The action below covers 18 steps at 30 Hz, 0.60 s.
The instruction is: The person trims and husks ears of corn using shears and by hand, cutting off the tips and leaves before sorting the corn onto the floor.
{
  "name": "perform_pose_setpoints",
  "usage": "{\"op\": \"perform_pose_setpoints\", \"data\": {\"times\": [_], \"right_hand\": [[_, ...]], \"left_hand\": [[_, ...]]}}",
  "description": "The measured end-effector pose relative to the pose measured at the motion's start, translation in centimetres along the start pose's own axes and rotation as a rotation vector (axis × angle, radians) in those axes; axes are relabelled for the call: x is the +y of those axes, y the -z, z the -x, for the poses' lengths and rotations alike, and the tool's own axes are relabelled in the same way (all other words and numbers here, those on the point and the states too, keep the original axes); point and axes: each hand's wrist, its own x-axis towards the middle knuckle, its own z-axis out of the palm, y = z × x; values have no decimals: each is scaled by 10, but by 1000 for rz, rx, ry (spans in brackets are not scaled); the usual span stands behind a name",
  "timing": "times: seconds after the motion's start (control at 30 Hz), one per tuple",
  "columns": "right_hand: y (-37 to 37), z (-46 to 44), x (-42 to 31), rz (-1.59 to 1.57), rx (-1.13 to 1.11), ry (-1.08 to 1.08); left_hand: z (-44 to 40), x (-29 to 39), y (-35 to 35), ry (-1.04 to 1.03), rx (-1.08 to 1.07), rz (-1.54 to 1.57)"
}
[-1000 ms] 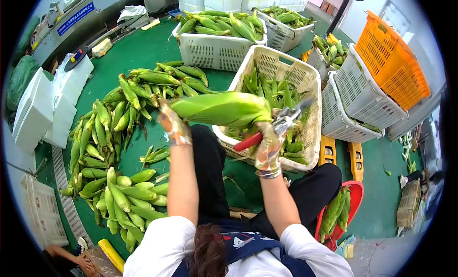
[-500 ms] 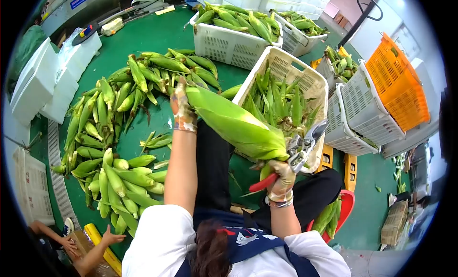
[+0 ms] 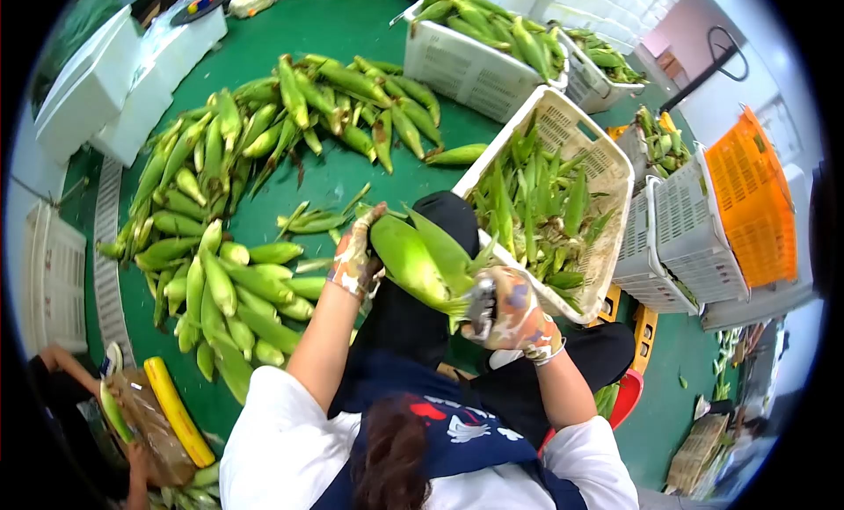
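Note:
My left hand [image 3: 359,257], in a camouflage-patterned glove, grips the tip end of a green ear of corn [image 3: 406,257]. A husk leaf [image 3: 447,251] stands partly away from the ear. At the ear's stem end is my right hand [image 3: 514,315], gloved too and closed around pruning shears [image 3: 481,306]. Only a bit of the shears' metal shows; their handles are hidden in the fist. The ear lies over my lap. Just beyond my right hand stands a white crate [image 3: 607,189] with loose husk leaves [image 3: 532,215] in it.
Husked-on corn [image 3: 255,290] is heaped on the green floor to the left. Corn-filled crates [image 3: 466,70] stand ahead. Stacked white crates [image 3: 694,229] and an orange crate [image 3: 752,198] are at right. Another person's arm [image 3: 138,475] is at lower left, by a cardboard box [image 3: 145,413].
The ear has come lower and nearer my body, and a leaf now stands off it. My right hand has turned, hiding the shears' red handle. The other person now holds an ear of corn.

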Motion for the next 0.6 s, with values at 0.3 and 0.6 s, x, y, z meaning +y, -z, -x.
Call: {"op": "perform_pose_setpoints", "data": {"times": [0.3,0.6], "right_hand": [[2,37,-40,-163,302,-766],[94,125,244,970,101,-793]], "left_hand": [[-44,66,211,-747,584,-64],[19,97,345,-880,908,-29]]}}
